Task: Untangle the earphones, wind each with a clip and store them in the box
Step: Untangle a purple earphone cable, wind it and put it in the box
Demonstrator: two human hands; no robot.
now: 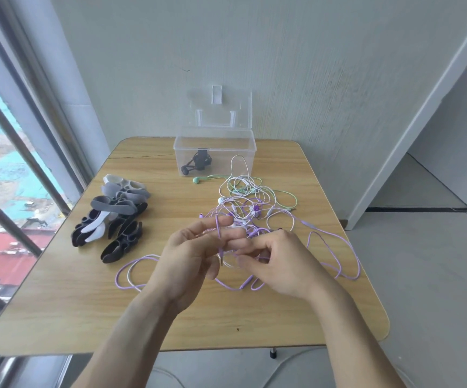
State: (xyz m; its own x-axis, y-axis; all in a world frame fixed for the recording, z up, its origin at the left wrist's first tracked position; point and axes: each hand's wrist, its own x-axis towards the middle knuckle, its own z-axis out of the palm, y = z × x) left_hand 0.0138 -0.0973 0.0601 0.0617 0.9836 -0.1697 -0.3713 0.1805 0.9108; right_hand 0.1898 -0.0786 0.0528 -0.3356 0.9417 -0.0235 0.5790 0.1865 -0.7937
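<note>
hands meet mid-table, w/ your left hand [190,253] pinching a purple cable [218,242] that runs upright between its fingers, plug end hanging down. your right hand [279,264] pinches strands just beside it. the tangle [249,208] of purple, white & green earphones lies just beyond both hands, toward the open clear box [215,155] at the far edge, which already holds one wound black set. clips [117,219] sit far left, nearer your left hand. prob pull the plug toward you, away from the knot.

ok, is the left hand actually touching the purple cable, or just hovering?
Touching. The head view shows the purple cable running between the fingers of the left hand, which pinch it. The right hand grips more cord beside it.
</note>
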